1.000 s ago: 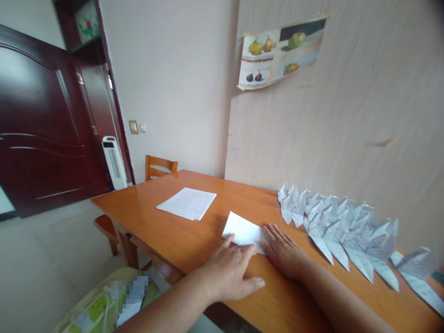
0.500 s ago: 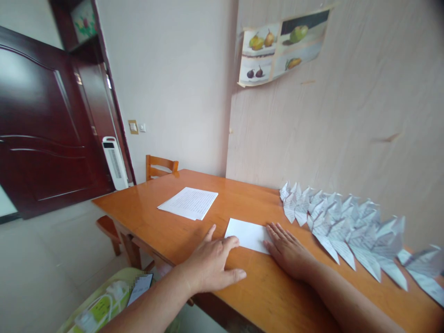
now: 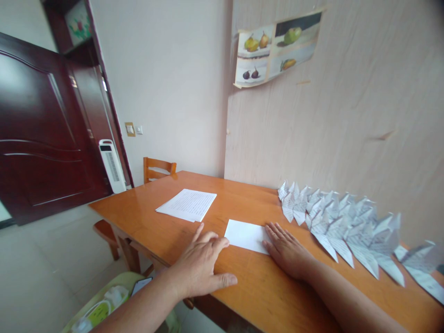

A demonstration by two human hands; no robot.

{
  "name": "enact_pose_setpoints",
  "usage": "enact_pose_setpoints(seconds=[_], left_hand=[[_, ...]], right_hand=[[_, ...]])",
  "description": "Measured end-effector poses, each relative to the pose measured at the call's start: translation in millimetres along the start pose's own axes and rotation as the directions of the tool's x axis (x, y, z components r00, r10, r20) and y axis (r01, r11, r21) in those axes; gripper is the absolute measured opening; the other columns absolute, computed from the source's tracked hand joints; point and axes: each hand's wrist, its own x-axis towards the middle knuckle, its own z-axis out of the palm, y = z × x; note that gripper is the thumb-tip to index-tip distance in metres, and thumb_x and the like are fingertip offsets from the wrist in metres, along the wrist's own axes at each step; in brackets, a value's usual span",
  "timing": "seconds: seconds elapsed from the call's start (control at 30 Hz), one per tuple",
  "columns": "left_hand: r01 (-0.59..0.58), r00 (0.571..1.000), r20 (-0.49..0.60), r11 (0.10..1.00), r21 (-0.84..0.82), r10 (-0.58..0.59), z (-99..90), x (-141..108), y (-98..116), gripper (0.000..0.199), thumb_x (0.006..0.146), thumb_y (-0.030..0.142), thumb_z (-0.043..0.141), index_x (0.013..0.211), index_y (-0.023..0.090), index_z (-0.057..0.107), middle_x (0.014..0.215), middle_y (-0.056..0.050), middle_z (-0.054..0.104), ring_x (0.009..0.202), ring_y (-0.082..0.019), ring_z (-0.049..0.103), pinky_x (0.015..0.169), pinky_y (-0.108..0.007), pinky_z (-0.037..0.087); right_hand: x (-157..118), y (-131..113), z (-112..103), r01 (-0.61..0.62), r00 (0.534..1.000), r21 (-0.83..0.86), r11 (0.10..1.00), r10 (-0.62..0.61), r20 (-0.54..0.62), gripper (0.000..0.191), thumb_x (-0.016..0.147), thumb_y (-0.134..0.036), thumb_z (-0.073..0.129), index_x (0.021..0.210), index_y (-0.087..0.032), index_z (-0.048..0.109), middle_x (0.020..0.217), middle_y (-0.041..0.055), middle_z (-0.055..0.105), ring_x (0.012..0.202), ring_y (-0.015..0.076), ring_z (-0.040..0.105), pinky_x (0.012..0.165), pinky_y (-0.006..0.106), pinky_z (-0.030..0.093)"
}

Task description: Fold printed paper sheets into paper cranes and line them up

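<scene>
A blank white paper point(image 3: 245, 235) lies flat on the orange wooden table point(image 3: 258, 282). My right hand point(image 3: 287, 249) rests flat over the paper's right end, its fingers stretched out. Just off the paper's left corner is my left hand point(image 3: 204, 261), fingers spread and holding nothing. Beyond it lies a small stack of written sheets point(image 3: 189, 204). Folded paper pieces point(image 3: 347, 222) with pointed tips stand in rows along the right side of the table.
A wooden chair point(image 3: 157, 170) stands behind the table's far left end. Below the left edge are a stool point(image 3: 105, 231) and a green container point(image 3: 130, 280) with cables and a phone-like object. The wall point(image 3: 312, 134) borders the table's far side.
My left hand has moved slightly left, away from the blank paper's corner. My right hand stays on the paper. The camera view has shifted a little.
</scene>
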Motion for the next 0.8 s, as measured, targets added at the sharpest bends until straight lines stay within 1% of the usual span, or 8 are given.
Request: enact_pose_setpoints(seconds=[0.27,0.33,0.43,0.5,0.57,0.67,0.73,0.8], left_hand=[[0.021,0.999,-0.026,0.999,0.03,-0.02,1.7,-3.9,-7.0,0.066,0.086,0.069,0.054,0.135,0.025,0.049,0.123,-0.008,0.064,0.122,-0.03,0.052,0.121,-0.058,0.011],[0.046,0.998,-0.045,0.998,0.03,-0.045,3.0,-1.3,-8.1,0.06,0.091,0.064,0.051,0.136,0.025,0.048,0.122,-0.008,0.065,0.12,-0.029,0.052,0.119,-0.057,0.018],[0.11,0.988,-0.111,0.993,0.048,-0.104,5.3,12.0,-7.1,0.041,0.098,0.052,0.045,0.125,0.023,0.055,0.116,-0.009,0.065,0.116,-0.029,0.053,0.107,-0.051,0.037],[0.099,0.985,-0.148,0.992,0.073,-0.088,7.9,28.1,-3.7,0.034,0.102,0.044,0.038,0.117,0.021,0.059,0.114,-0.01,0.065,0.113,-0.028,0.055,0.103,-0.048,0.041],[0.041,0.987,-0.156,0.997,0.066,-0.031,12.8,48.2,0.7,0.037,0.104,0.038,0.032,0.119,0.019,0.059,0.117,-0.01,0.066,0.114,-0.026,0.056,0.102,-0.044,0.042],[-0.042,0.994,-0.094,0.998,0.046,0.046,25.7,78.4,3.6,0.044,0.105,0.037,0.027,0.131,0.015,0.055,0.135,-0.013,0.061,0.129,-0.024,0.052,0.111,-0.04,0.036],[-0.061,0.998,-0.003,0.997,0.046,0.061,35.8,93.1,0.6,0.049,0.105,0.038,0.026,0.14,0.012,0.049,0.148,-0.016,0.05,0.141,-0.024,0.041,0.117,-0.04,0.03],[-0.044,0.993,0.111,0.998,0.053,0.038,44.3,100.8,-5.4,0.055,0.104,0.042,0.028,0.147,0.01,0.04,0.156,-0.018,0.039,0.147,-0.026,0.032,0.119,-0.045,0.025]], right_hand=[[0.0,-2.0,-1.5,-0.007,1.0,0.026,1.0,0.007,-0.013,0.074,0.1,-0.057,0.022,0.155,-0.009,0.033,0.162,0.0129,0.027,0.151,0.0273,0.017,0.123,0.046,0.018],[0.3,-2.5,-1.9,-0.01,1.0,0.034,0.999,0.01,-0.008,0.074,0.1,-0.057,0.022,0.156,-0.01,0.032,0.162,0.0124,0.027,0.151,0.0271,0.017,0.123,0.046,0.018],[1.0,-3.4,-3.1,-0.013,1.0,0.041,0.999,0.013,0.007,0.075,0.1,-0.058,0.021,0.156,-0.009,0.031,0.163,0.0126,0.025,0.151,0.0271,0.016,0.123,0.046,0.018],[1.3,-3.9,-4.1,-0.006,1.0,0.04,0.999,0.005,0.012,0.076,0.1,-0.058,0.021,0.156,-0.007,0.03,0.163,0.0134,0.024,0.152,0.0275,0.016,0.123,0.046,0.017],[1.1,-4.6,-5.4,0.0,1.0,0.037,0.999,0.0,0.013,0.076,0.1,-0.058,0.021,0.156,-0.007,0.03,0.163,0.0139,0.024,0.152,0.0279,0.016,0.123,0.046,0.017],[0.2,-5.9,-7.6,-0.003,1.0,0.032,0.999,0.002,0.017,0.075,0.101,-0.057,0.022,0.156,-0.007,0.03,0.163,0.0141,0.025,0.151,0.0279,0.017,0.123,0.045,0.017],[-0.3,-7.0,-9.0,-0.002,1.0,0.028,1.0,0.002,0.02,0.074,0.101,-0.056,0.022,0.155,-0.007,0.031,0.162,0.0148,0.026,0.151,0.028,0.018,0.123,0.046,0.018],[-0.7,-7.8,-10.2,0.002,1.0,0.029,1.0,-0.003,0.018,0.074,0.101,-0.056,0.022,0.155,-0.007,0.032,0.161,0.0155,0.027,0.151,0.0283,0.018,0.123,0.047,0.019]])
